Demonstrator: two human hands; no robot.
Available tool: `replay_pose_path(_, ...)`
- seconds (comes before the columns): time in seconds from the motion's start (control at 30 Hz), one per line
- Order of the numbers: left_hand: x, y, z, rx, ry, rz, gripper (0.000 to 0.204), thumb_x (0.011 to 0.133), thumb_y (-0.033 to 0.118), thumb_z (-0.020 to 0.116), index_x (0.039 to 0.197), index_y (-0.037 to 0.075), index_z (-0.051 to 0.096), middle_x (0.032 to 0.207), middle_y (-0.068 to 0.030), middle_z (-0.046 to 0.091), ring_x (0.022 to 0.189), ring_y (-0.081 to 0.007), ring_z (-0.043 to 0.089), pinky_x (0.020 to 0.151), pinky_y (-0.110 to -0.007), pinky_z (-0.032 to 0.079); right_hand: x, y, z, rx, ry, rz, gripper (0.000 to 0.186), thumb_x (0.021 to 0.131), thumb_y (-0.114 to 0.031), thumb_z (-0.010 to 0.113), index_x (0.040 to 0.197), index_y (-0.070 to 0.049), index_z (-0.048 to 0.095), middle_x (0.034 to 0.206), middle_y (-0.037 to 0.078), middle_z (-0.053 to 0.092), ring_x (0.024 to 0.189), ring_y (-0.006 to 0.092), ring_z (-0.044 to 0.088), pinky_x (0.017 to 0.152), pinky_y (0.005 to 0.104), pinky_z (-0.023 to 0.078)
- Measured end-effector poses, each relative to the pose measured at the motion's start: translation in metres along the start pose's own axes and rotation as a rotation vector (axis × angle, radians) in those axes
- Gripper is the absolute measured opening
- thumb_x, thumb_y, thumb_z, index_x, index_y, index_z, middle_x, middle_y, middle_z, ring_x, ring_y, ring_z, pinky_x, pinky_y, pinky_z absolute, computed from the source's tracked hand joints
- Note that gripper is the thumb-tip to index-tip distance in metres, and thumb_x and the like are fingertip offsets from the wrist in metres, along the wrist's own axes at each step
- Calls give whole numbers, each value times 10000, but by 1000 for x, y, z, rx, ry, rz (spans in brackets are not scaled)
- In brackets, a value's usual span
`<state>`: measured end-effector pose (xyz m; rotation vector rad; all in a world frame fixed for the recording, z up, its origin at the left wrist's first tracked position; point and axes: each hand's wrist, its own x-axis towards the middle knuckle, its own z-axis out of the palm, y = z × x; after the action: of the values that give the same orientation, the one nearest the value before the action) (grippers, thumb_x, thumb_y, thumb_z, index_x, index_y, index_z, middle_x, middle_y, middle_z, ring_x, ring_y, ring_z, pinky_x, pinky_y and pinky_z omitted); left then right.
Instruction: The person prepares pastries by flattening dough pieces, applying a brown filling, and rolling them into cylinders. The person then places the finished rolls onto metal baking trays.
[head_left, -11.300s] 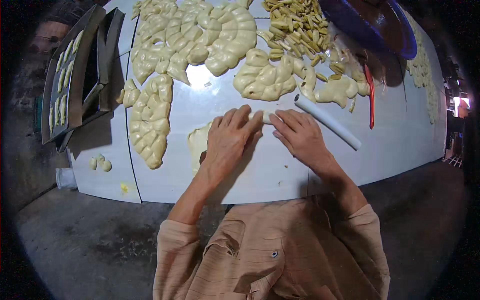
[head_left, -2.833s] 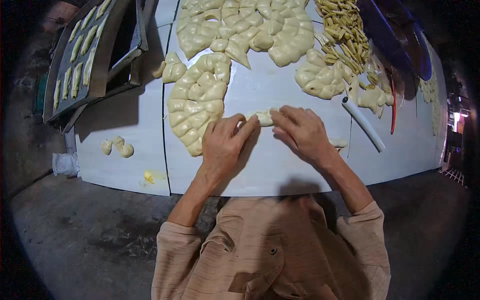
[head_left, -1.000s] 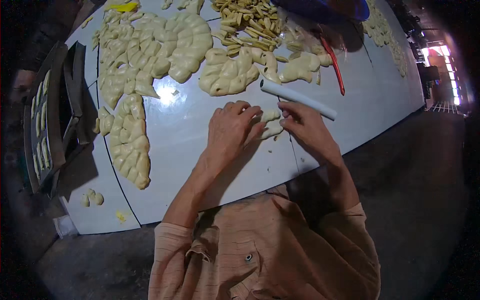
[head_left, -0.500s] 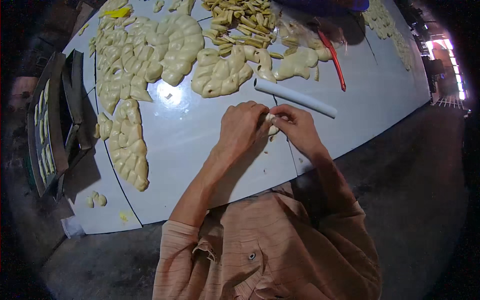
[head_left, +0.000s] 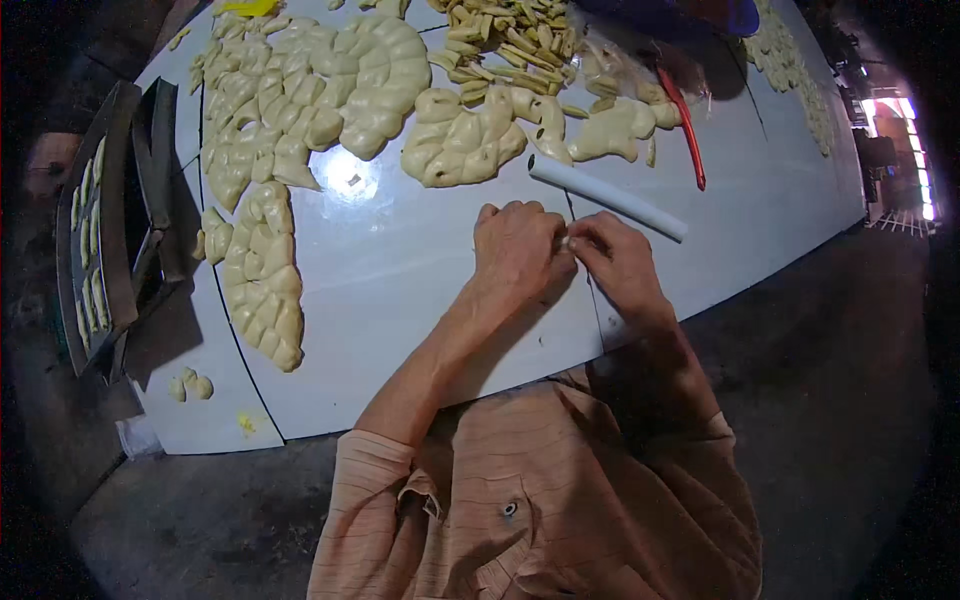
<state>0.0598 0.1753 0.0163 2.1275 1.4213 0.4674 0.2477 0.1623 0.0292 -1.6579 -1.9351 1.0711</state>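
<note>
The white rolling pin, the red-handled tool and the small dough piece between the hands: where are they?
white rolling pin (head_left: 607, 197), head view, middle of its tube.
red-handled tool (head_left: 684, 124), head view, middle of the red handle.
small dough piece (head_left: 566, 241), head view, the bit showing between both hands' fingertips.

Left hand (head_left: 515, 250) and right hand (head_left: 620, 262) brought together knuckles up at mid-frame, fingertips meeting and pinched closed between them, fingers curled, both forearms reaching up from the lower edge and converging, left forearm bare below a rolled sleeve, right forearm largely foreshortened.
</note>
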Motion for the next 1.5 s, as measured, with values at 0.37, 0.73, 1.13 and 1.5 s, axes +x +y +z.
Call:
replay_pose_path(0.37,-49,-15,-41,37,48,113,708,816,391,793,1399,93,525,1179,-103,658,1069,-315,635,867,-465,511,-14,-19,-13,-308,-123,-363,598,866,-219,730,1427,-135,543,1361,177,567,1207,345,592,990,399,511)
replay_pose_path(0.73,-63,-30,-45,-40,-7,89,388,815,211,777,1178,129,666,1143,-94,665,1037,-304,643,880,-430,538,-6,-32,-15,-277,-235,-347,379,885,-165,695,1236,-35,631,1169,163,613,1045,370,618,904,445,504)
replay_pose_path(1.13,-58,-42,-23,-98,129,89,100,756,127,643,816,48,649,900,-142,628,882,-376,638,750,-486,523,0,-51,-6,-111,-295,-33,297,799,-70,663,1075,39,657,960,193,653,857,353,634,802,425,500)
replay_pose_path(1.5,-139,-73,-108,-332,261,-47,249,868,168,626,1078,40,585,838,-175,661,753,-413,653,652,-511,492,56,-136,25,-202,-392,-243,271,792,-31,667,1055,24,638,962,245,722,808,347,727,734,416,564)
